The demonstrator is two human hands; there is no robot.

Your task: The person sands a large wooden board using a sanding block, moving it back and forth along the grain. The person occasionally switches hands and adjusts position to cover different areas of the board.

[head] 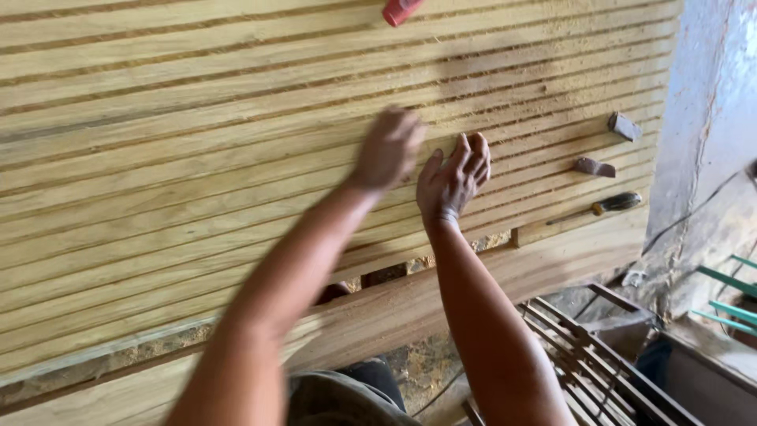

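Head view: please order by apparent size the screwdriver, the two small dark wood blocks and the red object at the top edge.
1. Screwdriver, longest.
2. Red object, cut off by the frame, so unsure.
3. The two dark wood blocks look alike; no ranking between them.

Left hand (388,148) motion-blurred at frame centre, fingers indistinct, can't tell its pose. Red tool (400,9) cut off by top edge (only a tip shows). Slatted panel (158,158) runs off left and top edges. Dark metal rack (587,355) at lower right clipped by bottom edge.
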